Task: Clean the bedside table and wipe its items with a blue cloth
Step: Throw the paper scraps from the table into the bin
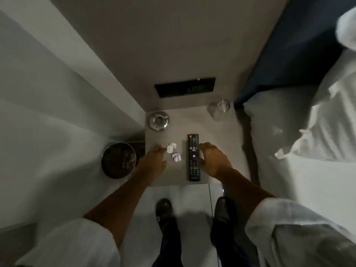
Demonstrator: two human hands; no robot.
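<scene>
Reaching over the counter [217, 135], left hand [154, 160] open and empty, fingertips at crumpled paper [171, 147] just ahead; right hand [212, 160] loosely spread beside the remote [193, 157], long axis pointing away. No blue cloth seen.

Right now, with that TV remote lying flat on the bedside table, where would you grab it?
Pinch the remote across its two long edges near the middle, coming from above. It lies flat and narrow, so only its sides offer purchase. The right hand already sits beside its right edge.
</scene>
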